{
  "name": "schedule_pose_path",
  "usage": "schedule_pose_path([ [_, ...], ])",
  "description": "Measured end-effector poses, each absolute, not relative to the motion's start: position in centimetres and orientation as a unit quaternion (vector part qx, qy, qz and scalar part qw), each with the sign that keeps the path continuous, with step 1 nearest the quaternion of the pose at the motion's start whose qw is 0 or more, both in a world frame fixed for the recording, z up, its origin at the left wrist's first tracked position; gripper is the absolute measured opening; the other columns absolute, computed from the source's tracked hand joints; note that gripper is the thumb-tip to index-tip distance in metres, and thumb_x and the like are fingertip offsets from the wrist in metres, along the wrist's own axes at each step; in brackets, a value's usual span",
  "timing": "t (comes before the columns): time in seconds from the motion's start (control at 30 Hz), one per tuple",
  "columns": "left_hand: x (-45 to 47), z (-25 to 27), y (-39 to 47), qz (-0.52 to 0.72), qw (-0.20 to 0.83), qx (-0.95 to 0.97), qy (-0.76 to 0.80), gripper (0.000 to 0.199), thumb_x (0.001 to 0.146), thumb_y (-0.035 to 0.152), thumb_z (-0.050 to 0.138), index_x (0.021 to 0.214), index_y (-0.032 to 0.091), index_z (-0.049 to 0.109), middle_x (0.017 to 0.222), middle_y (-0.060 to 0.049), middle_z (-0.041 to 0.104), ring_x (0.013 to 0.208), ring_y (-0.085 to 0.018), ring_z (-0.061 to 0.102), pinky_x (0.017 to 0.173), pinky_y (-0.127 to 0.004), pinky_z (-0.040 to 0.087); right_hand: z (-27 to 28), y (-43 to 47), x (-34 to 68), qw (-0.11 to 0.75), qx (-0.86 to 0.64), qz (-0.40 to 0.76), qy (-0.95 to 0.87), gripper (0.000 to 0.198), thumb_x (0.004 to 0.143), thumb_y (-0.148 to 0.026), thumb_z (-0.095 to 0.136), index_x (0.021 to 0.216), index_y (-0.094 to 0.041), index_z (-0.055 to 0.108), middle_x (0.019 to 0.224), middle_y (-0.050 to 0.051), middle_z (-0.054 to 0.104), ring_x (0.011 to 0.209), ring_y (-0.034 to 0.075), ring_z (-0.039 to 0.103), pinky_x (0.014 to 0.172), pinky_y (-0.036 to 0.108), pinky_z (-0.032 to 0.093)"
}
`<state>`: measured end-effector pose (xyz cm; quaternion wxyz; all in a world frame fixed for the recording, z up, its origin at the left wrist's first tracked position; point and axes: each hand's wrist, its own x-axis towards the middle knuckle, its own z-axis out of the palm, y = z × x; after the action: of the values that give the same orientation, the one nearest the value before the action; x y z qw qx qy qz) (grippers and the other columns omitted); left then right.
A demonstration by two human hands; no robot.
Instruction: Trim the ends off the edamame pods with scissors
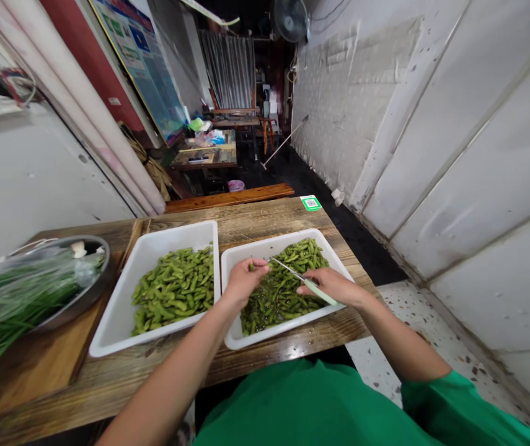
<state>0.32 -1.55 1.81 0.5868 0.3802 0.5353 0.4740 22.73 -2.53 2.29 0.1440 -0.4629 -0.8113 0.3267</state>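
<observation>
My left hand [245, 280] is closed in a pinch on a green edamame pod [251, 266] above the right tray. In my right hand [330, 285] is a pair of scissors [318, 291] with pale green handles, its blades pointing left toward my left fingertips. Below both hands, the right white tray [265, 336] holds many edamame pods [271, 306] that look wet, with water among them. To its left, another white tray [155, 243] carries a heap of pods [176, 285].
On the left, a metal bowl [100, 272] with long green stalks [18, 297] in plastic sits on a wooden board [55, 362]. A green QR-code card [311, 203] lies at the table's far right corner. Beyond are a wooden bench [230, 197] and another table [209, 158].
</observation>
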Motion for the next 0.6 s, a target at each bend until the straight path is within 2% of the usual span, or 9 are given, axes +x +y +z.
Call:
schedule_pose_path([
  [0.07,-1.1,2.5,-0.5,0.385,0.601,0.476,0.514,0.021,0.055,0.016,0.071,0.072,0.014,0.06,0.065,-0.004,0.062,0.041,-0.005,0.039,0.042,-0.018,0.027,2.2,-2.4,23.2,0.156,-0.479,0.321,-0.802,0.045,0.071,-0.056,0.051,0.078,-0.013,0.062,0.06,0.001,0.052,0.055,0.012,0.044,0.05,0.02,0.029],
  [0.2,-2.5,2.7,1.3,0.299,0.445,0.633,0.559,0.015,0.053,0.005,0.066,0.054,0.017,0.057,0.06,-0.004,0.059,0.058,-0.013,0.05,0.05,-0.019,0.032,1.8,-2.2,23.9,0.166,-0.502,0.321,-0.786,0.046,0.071,-0.058,0.05,0.078,-0.013,0.062,0.058,-0.001,0.049,0.052,0.011,0.04,0.049,0.021,0.028],
  [0.27,-2.4,2.3,1.7,0.276,0.412,0.679,0.541,0.014,0.054,0.006,0.065,0.055,0.018,0.059,0.06,-0.003,0.059,0.061,-0.013,0.05,0.053,-0.018,0.032,1.6,-2.2,23.9,0.17,-0.501,0.324,-0.784,0.045,0.072,-0.057,0.05,0.079,-0.014,0.062,0.058,-0.001,0.049,0.053,0.011,0.041,0.049,0.021,0.028],
  [0.37,-1.6,1.6,1.8,0.274,0.493,0.638,0.524,0.01,0.058,0.012,0.063,0.067,0.017,0.063,0.063,-0.002,0.06,0.052,-0.009,0.044,0.047,-0.017,0.03,1.5,-2.3,23.9,0.173,-0.498,0.332,-0.782,0.044,0.072,-0.055,0.051,0.081,-0.014,0.062,0.06,0.0,0.051,0.054,0.011,0.042,0.051,0.021,0.03],
  [0.47,-1.0,0.7,1.9,0.302,0.618,0.482,0.543,0.014,0.062,0.015,0.061,0.076,0.015,0.06,0.061,-0.002,0.059,0.038,-0.005,0.034,0.039,-0.017,0.023,1.5,-2.3,23.9,0.183,-0.504,0.342,-0.772,0.043,0.072,-0.054,0.052,0.082,-0.013,0.063,0.062,0.001,0.053,0.056,0.012,0.044,0.053,0.022,0.032],
  [0.53,-0.7,0.2,2.1,0.316,0.668,0.386,0.552,0.01,0.062,0.014,0.059,0.071,0.014,0.056,0.059,-0.002,0.058,0.035,-0.004,0.033,0.037,-0.016,0.021,1.6,-2.3,23.9,0.19,-0.506,0.348,-0.766,0.041,0.071,-0.052,0.054,0.081,-0.014,0.063,0.063,0.001,0.055,0.057,0.013,0.045,0.054,0.022,0.033],
  [0.6,-0.5,-0.2,2.5,0.327,0.662,0.343,0.58,0.006,0.062,0.013,0.057,0.062,0.014,0.051,0.051,-0.001,0.053,0.033,-0.004,0.032,0.036,-0.016,0.017,1.6,-2.4,23.9,0.194,-0.506,0.35,-0.764,0.039,0.071,-0.051,0.054,0.081,-0.014,0.063,0.063,0.002,0.055,0.058,0.013,0.046,0.054,0.022,0.033],
])
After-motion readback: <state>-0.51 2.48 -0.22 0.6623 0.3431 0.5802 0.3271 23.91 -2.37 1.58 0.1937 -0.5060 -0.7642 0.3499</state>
